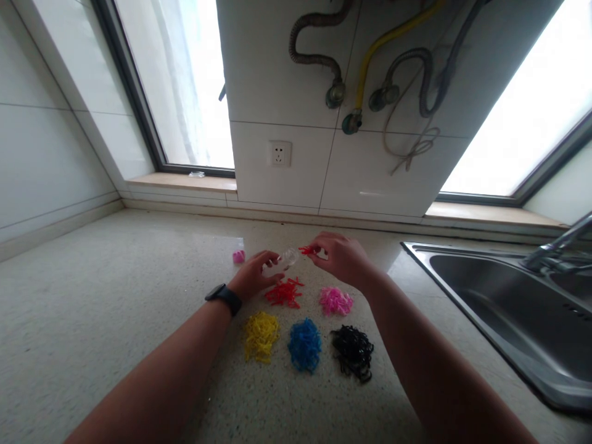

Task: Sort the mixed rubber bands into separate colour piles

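Note:
My left hand (256, 272) is closed around a small clear bottle (287, 258), tilted with its mouth toward the right. In the fingertips of my right hand (340, 256) is a pinch of red rubber bands (306, 250), close to the bottle's mouth. Below the bottle lies a loose pile of red bands (285, 293). A pink pile (336, 301) sits to its right. Nearer to me are a yellow pile (261, 336), a blue pile (305, 345) and a black pile (354, 351). A pink cap-like piece (238, 256) rests left of the bottle.
The speckled countertop (152, 296) runs back to a tiled wall with a power socket (280, 154). At the right is a steel sink (509, 308) with a faucet (555, 246). Hoses and valves (335, 92) hang on the wall. A clear item (197, 174) lies on the left windowsill.

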Demonstrator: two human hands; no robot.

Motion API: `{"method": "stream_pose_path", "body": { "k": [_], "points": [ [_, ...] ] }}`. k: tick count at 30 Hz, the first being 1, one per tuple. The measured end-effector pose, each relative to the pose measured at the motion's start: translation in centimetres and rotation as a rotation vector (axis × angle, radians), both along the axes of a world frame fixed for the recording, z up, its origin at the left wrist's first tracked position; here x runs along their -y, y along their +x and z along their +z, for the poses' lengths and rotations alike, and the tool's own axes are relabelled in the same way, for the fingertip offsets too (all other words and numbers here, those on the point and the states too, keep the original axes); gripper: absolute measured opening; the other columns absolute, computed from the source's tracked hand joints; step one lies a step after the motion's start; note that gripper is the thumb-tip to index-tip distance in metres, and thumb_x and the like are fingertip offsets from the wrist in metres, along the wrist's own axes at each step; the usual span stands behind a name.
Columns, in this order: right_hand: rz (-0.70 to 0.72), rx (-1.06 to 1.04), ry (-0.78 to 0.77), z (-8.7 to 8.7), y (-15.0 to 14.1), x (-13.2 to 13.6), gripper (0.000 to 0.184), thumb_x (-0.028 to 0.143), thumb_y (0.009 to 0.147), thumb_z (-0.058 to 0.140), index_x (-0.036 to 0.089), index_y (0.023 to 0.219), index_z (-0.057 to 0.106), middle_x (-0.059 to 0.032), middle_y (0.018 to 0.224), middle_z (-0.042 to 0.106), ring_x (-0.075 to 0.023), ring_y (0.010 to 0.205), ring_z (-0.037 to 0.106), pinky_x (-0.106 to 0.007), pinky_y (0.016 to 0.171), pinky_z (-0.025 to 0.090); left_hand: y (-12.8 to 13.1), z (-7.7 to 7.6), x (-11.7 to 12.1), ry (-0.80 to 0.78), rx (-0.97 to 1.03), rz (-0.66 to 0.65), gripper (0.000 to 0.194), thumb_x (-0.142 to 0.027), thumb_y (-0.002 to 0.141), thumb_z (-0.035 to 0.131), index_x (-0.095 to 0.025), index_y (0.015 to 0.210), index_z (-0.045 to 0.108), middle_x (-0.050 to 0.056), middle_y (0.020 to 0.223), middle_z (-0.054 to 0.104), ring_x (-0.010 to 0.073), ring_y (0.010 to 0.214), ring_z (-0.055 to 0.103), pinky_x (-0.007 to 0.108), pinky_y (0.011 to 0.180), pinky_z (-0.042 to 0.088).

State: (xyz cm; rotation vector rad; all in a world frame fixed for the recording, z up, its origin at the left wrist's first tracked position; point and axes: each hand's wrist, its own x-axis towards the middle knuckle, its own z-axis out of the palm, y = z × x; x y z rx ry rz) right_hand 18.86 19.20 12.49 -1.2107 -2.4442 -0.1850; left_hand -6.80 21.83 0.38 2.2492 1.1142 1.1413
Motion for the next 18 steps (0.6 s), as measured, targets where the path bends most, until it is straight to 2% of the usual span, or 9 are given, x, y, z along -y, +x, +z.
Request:
{"method": "stream_pose_path", "body": {
  "k": [10,18],
  "points": [
    [-0.087,0.288,0.106,0.2,-1.6,1.3,0.017,0.033,0.095,0.055,0.02,0.099,0.066,-0.0073,0.101,0.066,-0.0206,0.095,0.058,-0.028,0.066,0.035,0.3,0.4,0.4,0.044,-0.063,-0.031,0.038,-0.035,0.079,0.075,-0.022,0.112,0.062,0.004,0.098,0.062,0.018,0.088,0.059,0.029,0.072,0.049],
    [-0.095,0.387,0.174,-0.1,-2.3,1.7,0.019,0.028,0.099,0.048,0.019,0.096,0.065,-0.0088,0.102,0.064,-0.0214,0.096,0.055,-0.028,0.063,0.035,0.4,0.6,0.6,0.045,-0.08,-0.021,0.038,-0.036,0.078,0.075,-0.022,0.111,0.062,0.003,0.095,0.062,0.0165,0.082,0.057,0.029,0.071,0.049]
  ]
}}
